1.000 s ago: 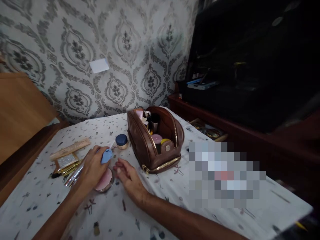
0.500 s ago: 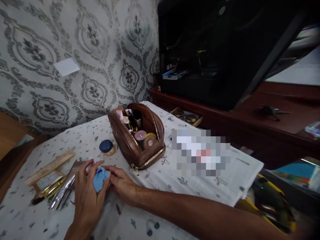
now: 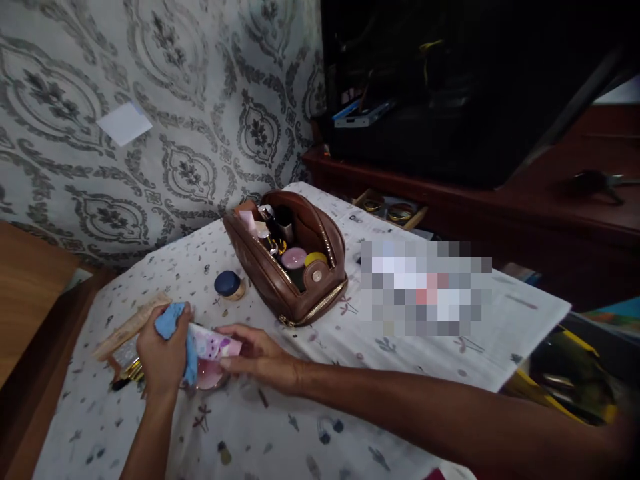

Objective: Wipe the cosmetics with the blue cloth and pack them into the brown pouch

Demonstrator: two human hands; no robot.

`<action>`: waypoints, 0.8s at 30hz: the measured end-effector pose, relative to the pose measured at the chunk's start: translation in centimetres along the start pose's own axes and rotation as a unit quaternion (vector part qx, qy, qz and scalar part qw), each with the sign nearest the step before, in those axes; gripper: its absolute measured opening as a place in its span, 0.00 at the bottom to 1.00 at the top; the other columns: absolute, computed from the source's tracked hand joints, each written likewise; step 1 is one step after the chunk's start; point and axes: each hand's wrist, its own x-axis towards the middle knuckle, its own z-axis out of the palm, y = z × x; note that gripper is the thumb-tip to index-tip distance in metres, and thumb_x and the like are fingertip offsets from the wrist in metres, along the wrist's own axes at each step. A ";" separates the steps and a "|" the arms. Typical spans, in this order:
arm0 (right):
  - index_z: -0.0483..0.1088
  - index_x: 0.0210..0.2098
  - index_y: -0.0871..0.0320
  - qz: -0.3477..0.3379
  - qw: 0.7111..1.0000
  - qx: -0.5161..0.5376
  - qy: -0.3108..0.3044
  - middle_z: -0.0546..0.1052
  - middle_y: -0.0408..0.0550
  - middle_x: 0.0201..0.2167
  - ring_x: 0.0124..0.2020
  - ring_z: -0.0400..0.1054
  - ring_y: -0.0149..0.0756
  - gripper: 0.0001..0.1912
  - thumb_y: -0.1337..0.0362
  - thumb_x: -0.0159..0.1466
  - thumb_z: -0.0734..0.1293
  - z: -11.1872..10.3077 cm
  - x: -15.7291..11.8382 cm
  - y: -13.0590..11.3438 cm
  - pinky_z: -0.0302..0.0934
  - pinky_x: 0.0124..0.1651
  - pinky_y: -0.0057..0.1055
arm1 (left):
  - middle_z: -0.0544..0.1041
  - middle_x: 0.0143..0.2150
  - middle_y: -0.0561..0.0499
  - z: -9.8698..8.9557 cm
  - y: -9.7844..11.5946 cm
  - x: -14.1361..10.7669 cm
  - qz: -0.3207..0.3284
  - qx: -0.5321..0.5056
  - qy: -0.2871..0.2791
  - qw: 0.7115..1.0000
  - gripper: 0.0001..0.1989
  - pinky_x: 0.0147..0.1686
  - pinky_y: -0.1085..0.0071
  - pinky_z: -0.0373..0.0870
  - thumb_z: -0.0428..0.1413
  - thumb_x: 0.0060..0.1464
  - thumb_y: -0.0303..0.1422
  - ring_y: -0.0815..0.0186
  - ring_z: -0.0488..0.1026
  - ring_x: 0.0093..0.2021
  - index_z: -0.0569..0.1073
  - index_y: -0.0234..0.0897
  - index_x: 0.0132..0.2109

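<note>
Head view: open brown leather bag (image 3: 287, 283) as ref. pt. for all positions, resting on patterned tablecloth (image 3: 280, 437).

L hand (image 3: 163, 343), well left & nearer wearer than bag: fingers curled closed round blue cloth (image 3: 169, 320), w/ bunched part bulging out at top by thumb & another fold hanging down on side toward R hand (image 3: 263, 360). At R hand, front-left of bag & apart from it: gripping end of printed tube (image 3: 213, 343) (white/pink/purple) btwn thumb & fingers, w/ only narrow gap, rest of fingers loosely bent. Tube's other end against blue cloth; can't tell if gripped by L fingers too.

Printed tube: front-left of bag, held over pink compact (image 3: 209, 375), partly hiding it. Jar w/ dark blue lid (image 3: 229, 285): just left of bag, upright. Farther left of bag, partly behind L hand: beige tube (image 3: 133, 327), glittery palette (image 3: 126, 352), gold-handled brushes (image 3: 131, 373).

Inside bag: pink round container (image 3: 294, 258), yellow round item (image 3: 315, 259), small bottles (image 3: 273, 233), pale pink item (image 3: 247, 222). Zip undone, snap flap at near end.

Right of bag: pixelated patch (image 3: 425, 287), contents unreadable. Behind-right of bag: small wooden tray (image 3: 415, 219) w/ round metallic items, big dark screen (image 3: 430, 100). Behind-left of bag: white card (image 3: 125, 124) on damask wallpaper (image 3: 190, 170).
</note>
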 end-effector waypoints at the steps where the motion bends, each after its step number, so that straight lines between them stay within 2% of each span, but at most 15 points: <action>1: 0.72 0.49 0.54 -0.006 1.000 0.003 0.018 0.75 0.39 0.34 0.31 0.69 0.27 0.33 0.49 0.48 0.81 0.0 0.0 -0.2 0.62 0.33 0.25 | 0.73 0.27 0.55 -0.2 0.2 0.0 -0.001 -0.002 0.005 1.000 0.13 0.36 0.65 0.70 0.59 0.53 0.45 0.63 0.69 0.30 0.71 0.41 0.32; 4: 0.70 0.43 0.56 -0.006 0.999 0.000 0.037 0.76 0.39 0.31 0.30 0.71 0.28 0.29 0.50 0.49 0.80 0.3 -0.2 -0.8 0.64 0.34 0.26 | 0.73 0.27 0.54 -1.2 0.5 -1.0 -0.029 -0.036 0.020 0.999 0.13 0.39 0.65 0.73 0.57 0.55 0.45 0.62 0.72 0.32 0.72 0.40 0.32; 7: 0.69 0.42 0.58 0.020 0.999 0.011 0.030 0.77 0.40 0.27 0.27 0.72 0.28 0.28 0.49 0.51 0.79 0.7 -0.5 -1.1 0.63 0.34 0.26 | 0.77 0.32 0.51 -1.9 0.3 -3.3 -0.103 -0.133 0.047 0.985 0.18 0.41 0.65 0.75 0.55 0.58 0.49 0.62 0.76 0.34 0.75 0.38 0.40; 9: 0.70 0.41 0.59 0.043 0.998 0.033 0.027 0.78 0.41 0.28 0.27 0.73 0.27 0.28 0.48 0.51 0.79 1.0 -0.7 -1.3 0.63 0.33 0.25 | 0.80 0.38 0.48 -1.9 0.1 -5.0 -0.137 -0.232 0.059 0.961 0.24 0.42 0.63 0.77 0.52 0.60 0.52 0.60 0.79 0.38 0.73 0.38 0.51; 12: 0.71 0.38 0.59 0.075 0.995 0.060 0.020 0.79 0.41 0.27 0.25 0.73 0.27 0.28 0.48 0.49 0.80 1.4 -0.8 -1.3 0.62 0.30 0.22 | 0.81 0.51 0.44 -1.5 0.2 -7.2 -0.147 -0.343 0.068 0.925 0.28 0.47 0.60 0.78 0.48 0.62 0.54 0.57 0.80 0.49 0.66 0.43 0.62; 14: 0.70 0.35 0.58 0.091 0.993 0.068 0.015 0.78 0.40 0.24 0.22 0.72 0.27 0.29 0.46 0.46 0.81 1.4 -0.8 -1.2 0.61 0.27 0.21 | 0.80 0.54 0.43 -1.1 0.5 -8.0 -0.156 -0.404 0.080 0.898 0.29 0.51 0.57 0.76 0.47 0.63 0.55 0.56 0.78 0.55 0.65 0.45 0.63; 17: 0.68 0.32 0.58 0.116 0.991 0.071 -0.002 0.77 0.41 0.23 0.20 0.70 0.26 0.30 0.43 0.46 0.80 1.1 -0.7 -0.9 0.61 0.25 0.21 | 0.82 0.50 0.42 -1.2 1.1 -8.6 -0.166 -0.508 0.088 0.841 0.30 0.56 0.52 0.73 0.54 0.59 0.57 0.51 0.77 0.57 0.71 0.43 0.60; 19: 0.69 0.32 0.59 0.132 0.989 0.066 -0.015 0.78 0.42 0.23 0.19 0.69 0.25 0.29 0.42 0.48 0.79 1.0 -0.7 -0.7 0.61 0.24 0.21 | 0.82 0.49 0.41 -1.6 1.4 -9.0 -0.166 -0.544 0.082 0.819 0.28 0.59 0.51 0.71 0.57 0.57 0.56 0.49 0.75 0.59 0.74 0.42 0.56; 22: 0.70 0.33 0.59 0.167 0.983 0.058 -0.049 0.77 0.41 0.20 0.17 0.66 0.25 0.28 0.41 0.51 0.77 1.2 -1.0 -0.6 0.60 0.22 0.22 | 0.81 0.52 0.41 -2.1 1.8 -10.3 -0.175 -0.534 0.089 0.822 0.27 0.60 0.51 0.71 0.53 0.60 0.55 0.49 0.73 0.61 0.75 0.43 0.56; 24: 0.69 0.32 0.58 0.198 0.975 0.055 -0.086 0.76 0.41 0.20 0.16 0.65 0.26 0.27 0.42 0.51 0.77 1.6 -1.5 -0.6 0.59 0.21 0.22 | 0.81 0.53 0.42 -2.0 2.0 -11.9 -0.190 -0.493 0.095 0.844 0.28 0.60 0.49 0.72 0.48 0.62 0.57 0.50 0.74 0.61 0.73 0.43 0.57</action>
